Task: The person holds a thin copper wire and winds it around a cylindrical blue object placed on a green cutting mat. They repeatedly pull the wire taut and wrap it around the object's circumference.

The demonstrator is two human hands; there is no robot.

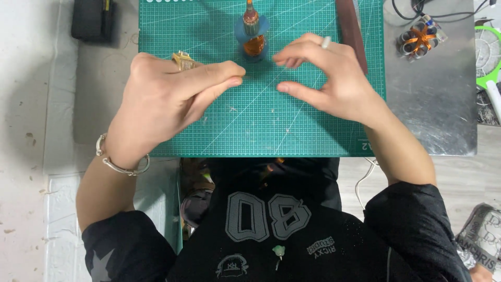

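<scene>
cutting mat: matt green rubbery sheet, gridded | coil: glossy copper wire on blue plastic disc | metal sheet: dull brushed grey | bracelet: shiny silver metal | tabletop: rough, chipped white paint

Single head-worn cam, no second view, so nothing overlapped. It looked almost straight down from above the person's chest, facing away from the body across the green cutting mat. Range was close: left hand and right hand filled the frame's middle. The wearer's black shirt took the bottom edge, and the mat's far side was cut off at the top.
</scene>
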